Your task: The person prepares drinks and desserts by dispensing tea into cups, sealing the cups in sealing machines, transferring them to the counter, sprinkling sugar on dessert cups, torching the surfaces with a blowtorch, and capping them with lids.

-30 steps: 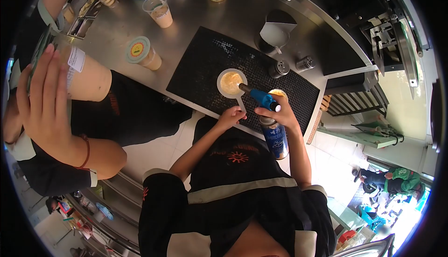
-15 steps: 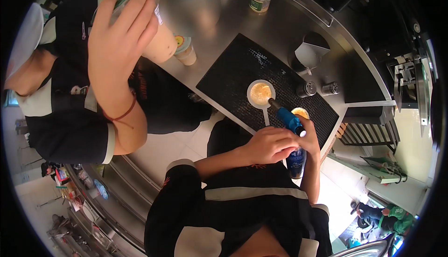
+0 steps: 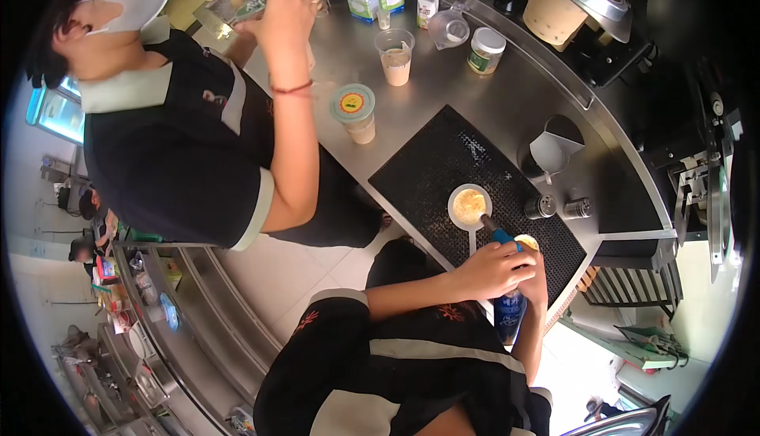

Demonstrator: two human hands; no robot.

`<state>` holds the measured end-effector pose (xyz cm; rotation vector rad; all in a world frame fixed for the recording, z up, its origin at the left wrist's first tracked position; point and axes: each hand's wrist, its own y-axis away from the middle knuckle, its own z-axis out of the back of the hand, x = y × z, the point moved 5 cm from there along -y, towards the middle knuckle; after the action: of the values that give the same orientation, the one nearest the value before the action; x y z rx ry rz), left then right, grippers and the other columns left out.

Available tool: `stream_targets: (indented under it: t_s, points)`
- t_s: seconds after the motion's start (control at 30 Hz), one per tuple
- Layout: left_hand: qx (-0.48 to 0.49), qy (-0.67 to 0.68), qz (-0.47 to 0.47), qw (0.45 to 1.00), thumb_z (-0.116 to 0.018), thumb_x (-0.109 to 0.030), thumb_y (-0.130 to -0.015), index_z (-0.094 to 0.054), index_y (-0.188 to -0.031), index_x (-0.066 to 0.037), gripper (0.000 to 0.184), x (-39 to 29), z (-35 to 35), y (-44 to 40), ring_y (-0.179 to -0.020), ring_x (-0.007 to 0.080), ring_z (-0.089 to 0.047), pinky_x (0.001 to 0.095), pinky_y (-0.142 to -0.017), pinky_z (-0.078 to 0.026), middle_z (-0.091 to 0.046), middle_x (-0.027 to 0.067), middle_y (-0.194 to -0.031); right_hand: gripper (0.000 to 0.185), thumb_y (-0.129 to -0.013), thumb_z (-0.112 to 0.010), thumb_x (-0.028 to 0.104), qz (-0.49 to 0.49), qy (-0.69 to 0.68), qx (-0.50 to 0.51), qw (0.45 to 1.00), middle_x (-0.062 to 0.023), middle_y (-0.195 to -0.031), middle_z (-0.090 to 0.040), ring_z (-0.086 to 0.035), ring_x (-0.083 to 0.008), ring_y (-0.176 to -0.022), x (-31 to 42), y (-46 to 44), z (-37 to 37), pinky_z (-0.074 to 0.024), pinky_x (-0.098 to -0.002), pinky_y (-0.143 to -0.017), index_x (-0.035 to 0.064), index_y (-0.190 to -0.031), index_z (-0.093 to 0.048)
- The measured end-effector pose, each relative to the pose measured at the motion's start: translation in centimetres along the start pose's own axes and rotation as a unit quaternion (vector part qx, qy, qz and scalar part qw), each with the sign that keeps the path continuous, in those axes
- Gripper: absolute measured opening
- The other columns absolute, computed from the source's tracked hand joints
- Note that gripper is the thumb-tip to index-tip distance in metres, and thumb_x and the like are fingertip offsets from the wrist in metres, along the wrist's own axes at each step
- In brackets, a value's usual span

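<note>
My right hand (image 3: 535, 279) is wrapped round a blue torch (image 3: 502, 238) on a dark blue gas can (image 3: 509, 313). My left hand (image 3: 492, 271) is closed over the torch's rear, beside my right hand; its fingertips are partly hidden. The nozzle points at a small white round dish with a handle (image 3: 473, 236), which holds a yellowish, browned filling (image 3: 469, 206). This dish rests on a black perforated mat (image 3: 427, 159). Behind my right hand, a cup with a yellow top (image 3: 526, 241) is partly hidden.
A co-worker (image 3: 182, 127) stands at the left, arm raised over the counter (image 3: 443, 79). A lidded cup (image 3: 354, 111), an open cup (image 3: 395, 64), a jar (image 3: 485, 50), a metal pitcher (image 3: 548, 151) and two shakers (image 3: 541, 206) stand around the mat.
My left hand has left the dish's handle and moved right onto the torch. The view has shifted, so the counter appears lower and further right. The co-worker's raised hand has moved away from me.
</note>
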<state>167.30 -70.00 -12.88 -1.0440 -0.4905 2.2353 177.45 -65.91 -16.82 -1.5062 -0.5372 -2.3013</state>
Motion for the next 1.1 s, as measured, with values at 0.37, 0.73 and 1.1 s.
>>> stream_targets:
  t_s: [0.37, 0.73, 1.1]
  points:
    - [0.012, -0.038, 0.014, 0.999, -0.062, -0.015, -0.065, -0.058, -0.09, -0.01, 0.026, 0.4, -1.1, -1.3, -0.076, 0.0178, -0.049, 0.0294, -0.063, -0.044, -0.054, -0.001, -0.094, 0.019, -0.063, -0.059, 0.011, 0.053, 0.02, -0.007, 0.998, -0.0098, -0.072, -0.056, -0.055, -0.0231, -0.066, -2.9, -0.8, 0.0, -0.0418, -0.0335, -0.058, 0.0006, -0.078, -0.054]
    - [-0.001, -0.063, 0.03, 0.998, -0.061, -0.01, -0.063, -0.057, -0.091, -0.009, 0.028, 1.1, -1.0, -1.4, -0.073, 0.0183, -0.049, 0.0286, -0.063, -0.045, -0.054, 0.0005, -0.092, 0.021, -0.063, -0.062, 0.012, 0.078, -0.008, -0.026, 0.997, -0.011, -0.075, -0.056, -0.055, -0.0273, -0.068, -3.6, -1.7, -0.4, -0.0427, -0.0341, -0.059, 0.0012, -0.079, -0.055]
    - [-0.009, -0.042, 0.067, 0.997, -0.063, -0.005, -0.061, -0.057, -0.095, -0.007, 0.035, 1.4, -0.1, -1.3, -0.08, 0.0215, -0.05, 0.0312, -0.07, -0.045, -0.051, 0.0058, -0.103, 0.02, -0.061, -0.062, 0.01, 0.106, -0.014, -0.024, 0.994, -0.0103, -0.074, -0.058, -0.056, -0.0223, -0.068, -3.0, -3.1, -0.2, -0.0434, -0.0329, -0.059, -0.0006, -0.076, -0.055]
